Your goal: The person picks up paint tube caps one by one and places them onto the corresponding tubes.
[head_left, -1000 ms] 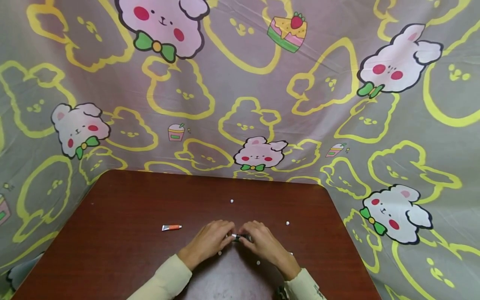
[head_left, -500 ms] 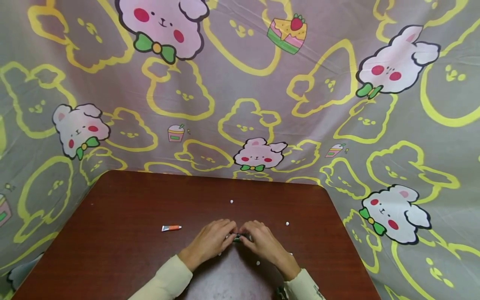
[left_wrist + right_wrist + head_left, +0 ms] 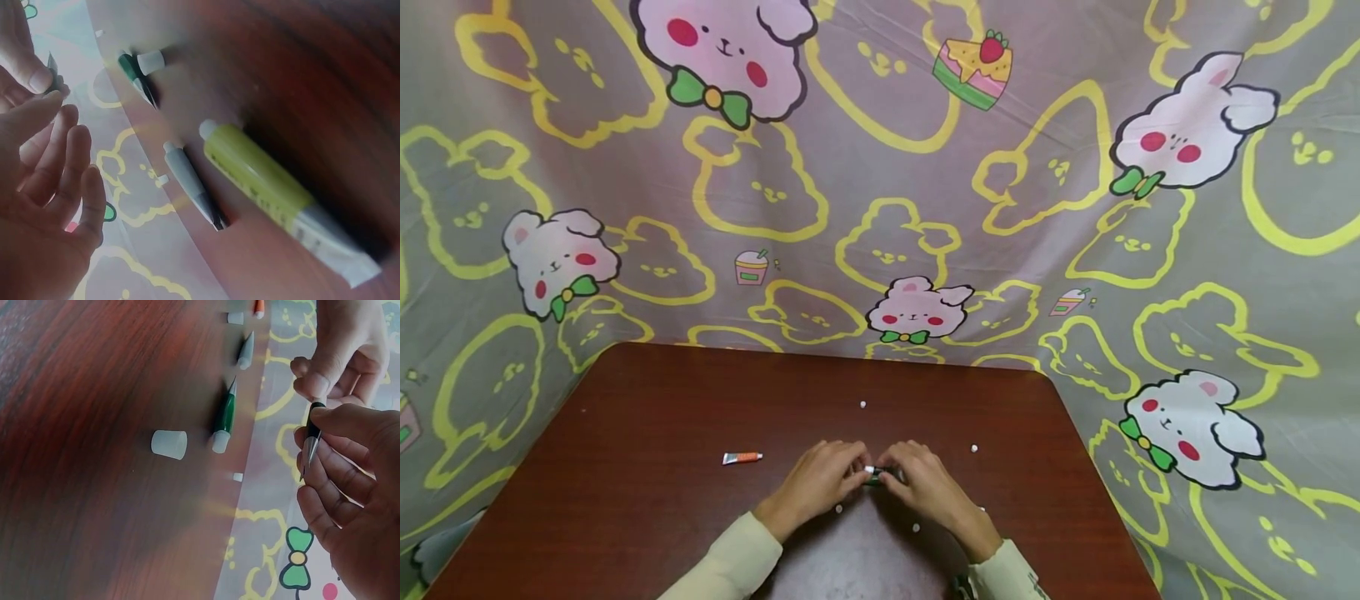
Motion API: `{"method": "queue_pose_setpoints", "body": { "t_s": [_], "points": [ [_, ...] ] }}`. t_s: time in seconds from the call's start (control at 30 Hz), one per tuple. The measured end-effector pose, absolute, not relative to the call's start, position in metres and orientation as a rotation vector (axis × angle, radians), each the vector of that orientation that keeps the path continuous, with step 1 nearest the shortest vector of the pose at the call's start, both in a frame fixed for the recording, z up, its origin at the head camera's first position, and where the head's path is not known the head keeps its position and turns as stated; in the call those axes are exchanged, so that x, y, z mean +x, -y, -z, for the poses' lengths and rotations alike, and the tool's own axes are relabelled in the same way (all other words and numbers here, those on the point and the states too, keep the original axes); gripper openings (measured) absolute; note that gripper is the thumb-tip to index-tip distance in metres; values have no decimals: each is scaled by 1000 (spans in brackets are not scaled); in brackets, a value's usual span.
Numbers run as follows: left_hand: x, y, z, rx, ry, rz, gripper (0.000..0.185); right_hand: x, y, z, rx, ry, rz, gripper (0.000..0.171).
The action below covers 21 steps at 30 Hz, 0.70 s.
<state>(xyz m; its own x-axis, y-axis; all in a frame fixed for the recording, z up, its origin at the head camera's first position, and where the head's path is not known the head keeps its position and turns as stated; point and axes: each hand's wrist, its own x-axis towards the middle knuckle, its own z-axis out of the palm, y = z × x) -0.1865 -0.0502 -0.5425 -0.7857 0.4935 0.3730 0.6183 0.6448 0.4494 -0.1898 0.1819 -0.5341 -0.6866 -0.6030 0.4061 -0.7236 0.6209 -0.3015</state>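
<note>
My right hand (image 3: pixel 931 490) pinches a small black paint tube (image 3: pixel 315 425) between thumb and forefinger, its silver crimped tail pointing toward the palm. My left hand (image 3: pixel 820 482) meets it fingertip to fingertip, its thumb and forefinger pinching the tube's white end (image 3: pixel 870 470). In the left wrist view both the left hand (image 3: pixel 53 175) and the right hand (image 3: pixel 19 59) show, with the tube mostly hidden behind fingers. Under the hands on the table lies a green paint tube (image 3: pixel 226 415) with a white end.
An orange paint tube (image 3: pixel 742 457) lies left of the hands. The left wrist view also shows a yellow-green tube (image 3: pixel 262 178) and a grey tube (image 3: pixel 190 181). Small white caps, such as one cap (image 3: pixel 169 444), are scattered on the brown table (image 3: pixel 662 400). A printed cloth (image 3: pixel 820 275) surrounds it.
Both hands stay in place. The white end, visible a second ago and covered by the left fingers half a second ago, shows again between the fingertips.
</note>
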Motion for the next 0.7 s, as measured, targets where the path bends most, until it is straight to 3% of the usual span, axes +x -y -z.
{"method": "queue_pose_setpoints", "body": {
  "t_s": [0.2, 0.53, 0.7],
  "points": [
    [-187, 49, 542, -835, 2700, 986, 6, -191, -183, 535, 1066, 2568, -647, 17],
    [-188, 50, 544, -833, 2680, 1068, 14, -191, -183, 533, 1075, 2559, -667, 18],
    [-188, 51, 545, -799, 2699, 1084, 10, -191, -182, 531, 1073, 2546, -674, 18]
  ]
}}
